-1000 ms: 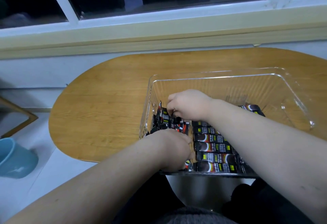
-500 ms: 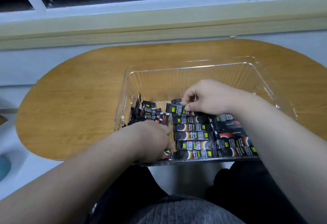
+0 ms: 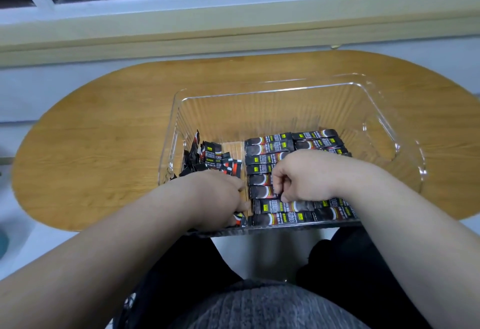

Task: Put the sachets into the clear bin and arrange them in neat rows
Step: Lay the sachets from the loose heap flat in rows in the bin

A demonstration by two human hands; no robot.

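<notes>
Likely a home: oval wooden table (image 3: 104,146) beneath a window sill (image 3: 233,29).

The clear bin (image 3: 259,113) is a rectangular transparent tub with ribbed walls. It stands upright at the near edge of the table (image 3: 104,146). Inside it, slim black sachets (image 3: 267,150) with a white crescent, a yellow tag and red accents lie flat and crosswise. They sit side by side in two adjoining rows that run back from the near wall. A loose heap (image 3: 210,157) of more sachets fills the left side, some tilted against the left wall.
</notes>
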